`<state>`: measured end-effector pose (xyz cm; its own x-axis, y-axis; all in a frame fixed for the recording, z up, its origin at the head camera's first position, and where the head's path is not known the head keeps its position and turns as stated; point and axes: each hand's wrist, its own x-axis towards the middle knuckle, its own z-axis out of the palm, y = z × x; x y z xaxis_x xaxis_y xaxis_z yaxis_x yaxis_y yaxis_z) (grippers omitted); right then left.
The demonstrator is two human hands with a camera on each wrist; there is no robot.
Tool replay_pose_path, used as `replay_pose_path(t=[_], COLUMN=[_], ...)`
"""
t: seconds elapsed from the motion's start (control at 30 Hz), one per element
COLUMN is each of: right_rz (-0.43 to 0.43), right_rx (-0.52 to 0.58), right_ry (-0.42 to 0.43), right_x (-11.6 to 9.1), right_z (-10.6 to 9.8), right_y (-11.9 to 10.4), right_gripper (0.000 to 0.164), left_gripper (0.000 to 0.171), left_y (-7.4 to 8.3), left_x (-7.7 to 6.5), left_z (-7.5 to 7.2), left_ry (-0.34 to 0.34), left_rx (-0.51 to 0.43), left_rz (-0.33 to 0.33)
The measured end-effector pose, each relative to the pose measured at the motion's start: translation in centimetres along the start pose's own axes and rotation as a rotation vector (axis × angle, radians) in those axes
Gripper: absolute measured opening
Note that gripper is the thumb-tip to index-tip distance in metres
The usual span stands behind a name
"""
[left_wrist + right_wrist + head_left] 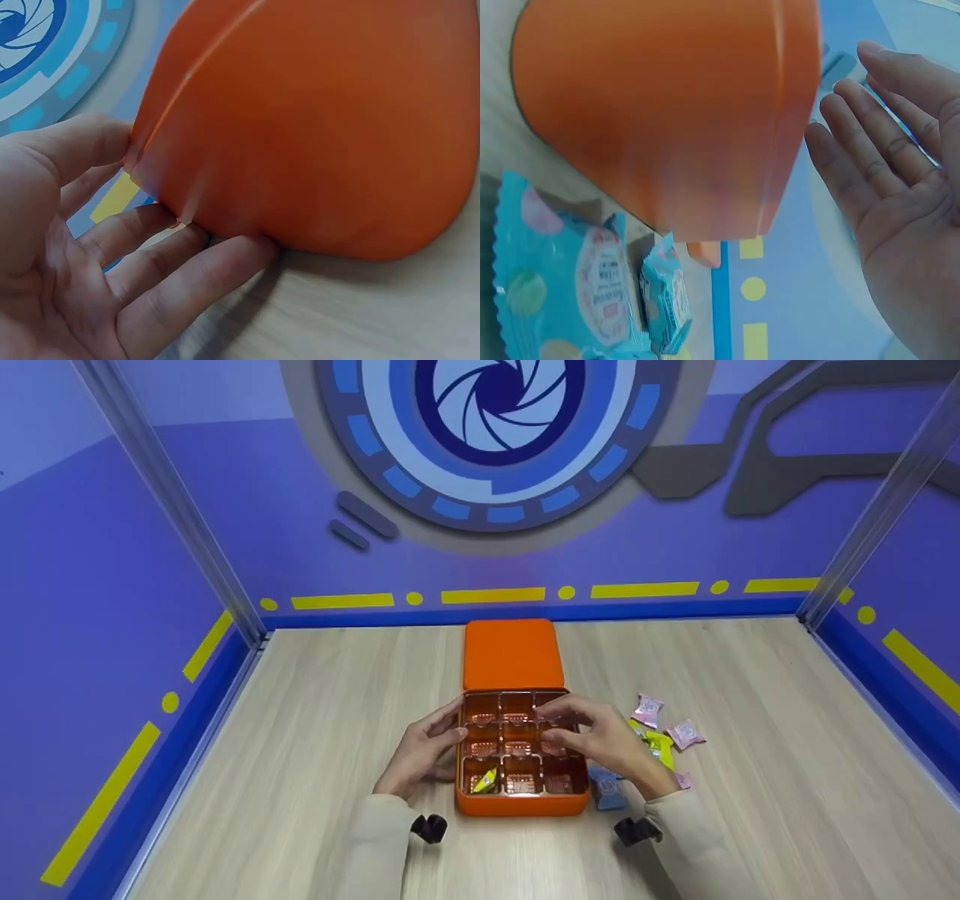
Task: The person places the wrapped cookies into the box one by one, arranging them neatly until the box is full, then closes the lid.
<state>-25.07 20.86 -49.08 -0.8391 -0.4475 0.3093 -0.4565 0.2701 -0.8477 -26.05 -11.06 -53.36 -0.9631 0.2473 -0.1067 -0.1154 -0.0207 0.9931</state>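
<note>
1. The orange box (521, 807) sits before me on the worktop (337, 682), its lid (513, 655) laid back behind it, so opening is done.
2. One yellow-wrapped candy (486, 781) lies in the near-left compartment of the nine-section insert (519, 757). I see no candy in the other sections, though I partly block the right-hand column.
3. Outside, right of the box, lie pink candies (647, 710), more yellow wrappers (660, 747) and blue candies (559, 281), the blue ones just beside the box wall. My forearm covers part of that pile, so I can't count it.
4. My left fingers (196, 289) hold the box's left side, thumb at the rim, the others spread against the outer wall.
5. My right fingers (859, 142) hang over the right-hand column, loosely extended and parted from the thumb; I see nothing in their hold.
6. I'd judge the filling barely begun: one candy in, the visible rest outside.
</note>
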Motion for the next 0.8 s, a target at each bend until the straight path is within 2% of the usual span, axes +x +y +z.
replay_pose_path(t=[0.17, 0.43, 0.6, 0.8], right_rz=[-0.046, -0.068, -0.059, -0.027], right_rx=[-0.021, -0.074, -0.092, -0.100], right_ry=[0.029, 0.054, 0.065, 0.100], right_x=[-0.3, -0.8, -0.9, -1.1], right_z=[-0.2, -0.5, -0.7, -1.0], right_y=[0.5, 1.1, 1.2, 1.0], right_gripper=[0.030, 0.029, 0.029, 0.028], left_gripper=[0.061, 0.058, 0.058, 0.058], left_y=[-0.3, -0.8, -0.9, -0.8], left_x=[0.0, 0.0, -0.1, -0.1], left_z=[0.1, 0.5, 0.8, 0.7], left_ry=[0.031, 0.078, 0.106, 0.119], left_rx=[-0.012, -0.047, -0.092, -0.070], left_rz=[0.005, -0.008, 0.004, 0.016])
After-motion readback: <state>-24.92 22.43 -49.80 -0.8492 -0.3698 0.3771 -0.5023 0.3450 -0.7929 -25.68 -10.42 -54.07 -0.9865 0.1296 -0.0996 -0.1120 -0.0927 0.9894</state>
